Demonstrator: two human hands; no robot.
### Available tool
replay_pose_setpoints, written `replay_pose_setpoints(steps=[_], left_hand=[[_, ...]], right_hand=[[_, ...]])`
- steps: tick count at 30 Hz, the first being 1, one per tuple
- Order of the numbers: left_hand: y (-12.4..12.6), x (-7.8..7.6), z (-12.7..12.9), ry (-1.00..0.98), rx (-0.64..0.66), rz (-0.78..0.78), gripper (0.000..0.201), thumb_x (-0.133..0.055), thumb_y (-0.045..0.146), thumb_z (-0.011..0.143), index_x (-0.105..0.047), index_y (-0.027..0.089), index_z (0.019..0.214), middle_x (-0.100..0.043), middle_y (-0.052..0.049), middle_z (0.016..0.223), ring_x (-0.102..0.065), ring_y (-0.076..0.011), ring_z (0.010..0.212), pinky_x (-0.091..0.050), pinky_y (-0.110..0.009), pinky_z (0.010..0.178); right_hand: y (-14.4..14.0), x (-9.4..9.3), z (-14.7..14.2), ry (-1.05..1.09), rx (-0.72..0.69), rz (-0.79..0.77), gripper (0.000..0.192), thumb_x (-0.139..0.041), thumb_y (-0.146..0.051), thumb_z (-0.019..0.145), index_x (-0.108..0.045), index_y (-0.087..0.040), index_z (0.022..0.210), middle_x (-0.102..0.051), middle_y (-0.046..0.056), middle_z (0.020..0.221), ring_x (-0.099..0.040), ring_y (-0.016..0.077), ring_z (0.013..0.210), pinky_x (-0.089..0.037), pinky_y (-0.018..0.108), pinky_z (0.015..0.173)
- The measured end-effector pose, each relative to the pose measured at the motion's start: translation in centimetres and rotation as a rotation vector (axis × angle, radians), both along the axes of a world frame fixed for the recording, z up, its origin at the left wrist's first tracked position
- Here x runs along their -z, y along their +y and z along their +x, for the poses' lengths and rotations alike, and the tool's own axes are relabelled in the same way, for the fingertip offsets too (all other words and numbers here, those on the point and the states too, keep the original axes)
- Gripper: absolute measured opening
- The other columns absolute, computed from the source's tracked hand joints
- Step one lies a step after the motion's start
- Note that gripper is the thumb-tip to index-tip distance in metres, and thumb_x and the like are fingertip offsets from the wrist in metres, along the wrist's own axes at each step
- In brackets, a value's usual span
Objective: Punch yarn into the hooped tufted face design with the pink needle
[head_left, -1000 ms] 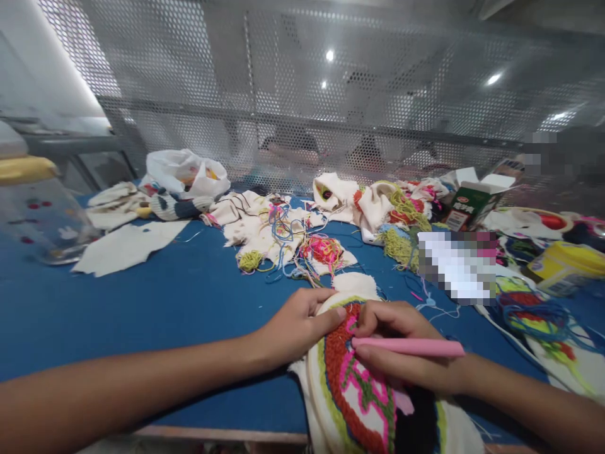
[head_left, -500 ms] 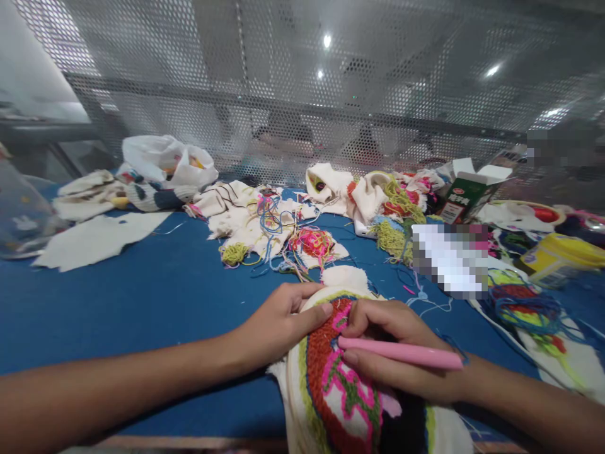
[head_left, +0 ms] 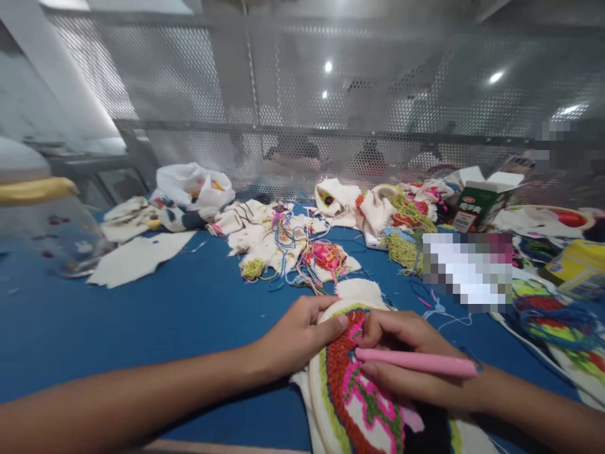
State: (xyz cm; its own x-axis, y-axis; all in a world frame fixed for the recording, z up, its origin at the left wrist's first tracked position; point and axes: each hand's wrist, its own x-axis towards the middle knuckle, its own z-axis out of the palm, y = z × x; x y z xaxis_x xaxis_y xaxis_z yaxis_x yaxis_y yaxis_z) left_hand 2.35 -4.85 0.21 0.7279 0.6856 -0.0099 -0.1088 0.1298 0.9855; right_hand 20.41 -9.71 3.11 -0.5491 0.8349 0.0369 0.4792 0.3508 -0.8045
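Note:
A round embroidery hoop (head_left: 359,403) with red, pink, green and black looped yarn lies at the near edge of the blue table (head_left: 179,315). My left hand (head_left: 297,334) rests on the hoop's left rim, thumb pressed against the fabric. My right hand (head_left: 406,359) grips a pink punch needle tool (head_left: 418,362) lying across its fingers, tip toward the red yarn patch. A white fabric edge (head_left: 359,291) sticks out beyond the hoop.
Tangled yarn and cream cloth scraps (head_left: 283,243) are heaped mid-table. A white plastic bag (head_left: 193,184) lies back left, a clear jar with yellow lid (head_left: 42,221) at far left. A green carton (head_left: 475,205) and a yellow tub (head_left: 574,268) stand right. Perforated metal screen behind.
The view shifted slightly, dipping left and then back. Both hands stay on the hoop, the right one still holding the pink tool in nearly the same spot.

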Motion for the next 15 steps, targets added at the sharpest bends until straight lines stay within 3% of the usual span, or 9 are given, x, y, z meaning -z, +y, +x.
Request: replay_pose_setpoints(steps=[8, 12, 15], left_hand=[[0.7, 0.0, 0.3, 0.001, -0.029, 0.004, 0.044, -0.065, 0.049, 0.065, -0.062, 0.009, 0.085, -0.058, -0.002, 0.068, -0.049, -0.0112, 0.056, -0.037, -0.023, 0.056], [1.2, 0.0, -0.2, -0.006, -0.018, 0.075, 0.044, -0.064, 0.048, 0.068, -0.062, 0.009, 0.089, -0.058, -0.003, 0.070, -0.050, -0.0128, 0.061, -0.037, -0.023, 0.060], [1.3, -0.1, -0.7, -0.010, -0.025, 0.155, 0.045, -0.062, 0.048, 0.070, -0.063, 0.010, 0.093, -0.059, -0.004, 0.075, -0.052, -0.0155, 0.068, -0.038, -0.025, 0.065]], right_hand=[[0.0, -0.4, -0.3, 0.080, 0.060, -0.061, 0.021, -0.051, -0.035, 0.079, -0.045, -0.016, 0.072, -0.048, -0.001, 0.064, -0.040, 0.0078, 0.053, -0.030, 0.020, 0.047], [0.5, -0.5, -0.7, 0.094, 0.065, -0.033, 0.015, -0.052, -0.030, 0.078, -0.046, -0.016, 0.074, -0.049, -0.001, 0.066, -0.040, 0.0078, 0.054, -0.031, 0.019, 0.047], [1.0, -0.8, -1.4, 0.038, 0.011, 0.073, 0.012, -0.055, -0.021, 0.072, -0.044, -0.017, 0.069, -0.048, -0.002, 0.064, -0.039, 0.0080, 0.056, -0.031, 0.019, 0.048]])
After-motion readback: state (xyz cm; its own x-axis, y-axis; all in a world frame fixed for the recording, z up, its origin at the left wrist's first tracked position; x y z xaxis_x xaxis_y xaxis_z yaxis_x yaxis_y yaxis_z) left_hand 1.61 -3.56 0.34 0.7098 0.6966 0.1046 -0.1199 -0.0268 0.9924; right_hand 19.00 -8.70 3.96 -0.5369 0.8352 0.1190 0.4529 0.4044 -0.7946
